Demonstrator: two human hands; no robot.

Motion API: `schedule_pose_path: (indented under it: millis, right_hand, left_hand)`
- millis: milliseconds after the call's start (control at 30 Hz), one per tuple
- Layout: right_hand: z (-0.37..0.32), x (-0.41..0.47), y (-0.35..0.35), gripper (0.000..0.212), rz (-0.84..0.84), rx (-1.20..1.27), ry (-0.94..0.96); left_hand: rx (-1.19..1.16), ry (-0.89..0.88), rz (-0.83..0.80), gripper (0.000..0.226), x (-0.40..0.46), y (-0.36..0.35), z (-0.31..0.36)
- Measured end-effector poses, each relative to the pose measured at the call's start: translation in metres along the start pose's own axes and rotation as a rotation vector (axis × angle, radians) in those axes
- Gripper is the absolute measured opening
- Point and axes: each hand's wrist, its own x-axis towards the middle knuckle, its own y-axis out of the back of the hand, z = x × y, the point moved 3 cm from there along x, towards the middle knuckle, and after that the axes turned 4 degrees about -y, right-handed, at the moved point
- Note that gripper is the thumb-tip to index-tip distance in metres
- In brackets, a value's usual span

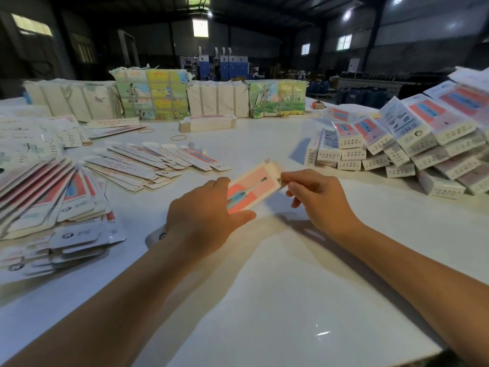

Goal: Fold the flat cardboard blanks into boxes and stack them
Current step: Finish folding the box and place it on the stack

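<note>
**Thin printed card being closed at its far end**

Cardboard, thin and light, is sitting between both hands above the glossy white table (264,300): a small pink-and-white printed carton blank (252,188), part-way opened into a sleeve. The left hand (203,215) is gripping its near end, thumb curled underneath and fingers over the top. The right hand (315,194) is pinching the white end flap at the far corner between thumb and forefinger, apparently working on tucking it in.

Judging by its look, the card is weighing almost nothing and is stiff only along its creases; squeezing the broad printed faces would likely be denting them. Holding by the long edges and pushing flaps at their score lines seems the safer hold. The glossy print may be slippery.

Further out, fanned flat blanks (156,162) are lying on the table's left side, with another spread of flat printed blanks (53,205) nearer. A sloping heap of finished white boxes (412,144) is piling up on the right, well apart from the hands. Wrapped bundles of stock (150,95) are standing along the far edge.
</note>
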Motion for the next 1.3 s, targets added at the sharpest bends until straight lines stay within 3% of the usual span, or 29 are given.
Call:
schedule_pose_path:
  millis: [167, 333, 500, 600, 1000, 1100, 1133, 1200, 1233, 1300]
  right_hand:
    - [0.003, -0.001, -0.007, 0.037, -0.002, 0.089, -0.121]
    - [0.007, -0.001, -0.008, 0.046, -0.043, 0.065, -0.179]
    - [0.011, 0.001, -0.011, 0.03, -0.079, -0.001, -0.245]
    - [0.01, 0.002, -0.01, 0.013, -0.069, -0.007, -0.225]
    - [0.003, 0.0, -0.015, 0.014, -0.189, -0.361, -0.075]
    - [-0.003, 0.001, -0.008, 0.011, -0.048, -0.459, 0.007]
    - [-0.006, 0.002, -0.004, 0.019, 0.039, -0.462, 0.031]
    - [-0.007, 0.004, 0.004, 0.046, 0.176, -0.356, -0.013]
    - [-0.004, 0.006, 0.007, 0.056, 0.195, -0.211, -0.122]
    - [0.003, 0.007, 0.005, 0.058, 0.123, 0.292, -0.457]
  left_hand:
    - [-0.083, 0.024, -0.094, 0.047, -0.001, -0.002, 0.005]
    - [-0.084, 0.02, -0.15, 0.053, -0.004, -0.004, 0.014]
    - [-0.012, 0.013, -0.173, 0.059, -0.006, -0.005, 0.021]
    - [-0.028, 0.026, -0.179, 0.059, -0.006, -0.006, 0.022]
    - [0.075, -0.023, -0.143, 0.053, -0.008, -0.009, 0.027]
    - [-0.009, 0.018, -0.143, 0.054, -0.005, -0.007, 0.024]
    - [-0.056, 0.031, -0.14, 0.054, -0.004, -0.007, 0.022]
    - [-0.149, 0.042, -0.128, 0.05, -0.004, -0.005, 0.02]
    - [-0.184, 0.041, -0.122, 0.048, -0.004, -0.004, 0.019]
    - [-0.209, 0.03, -0.115, 0.05, -0.004, -0.003, 0.021]
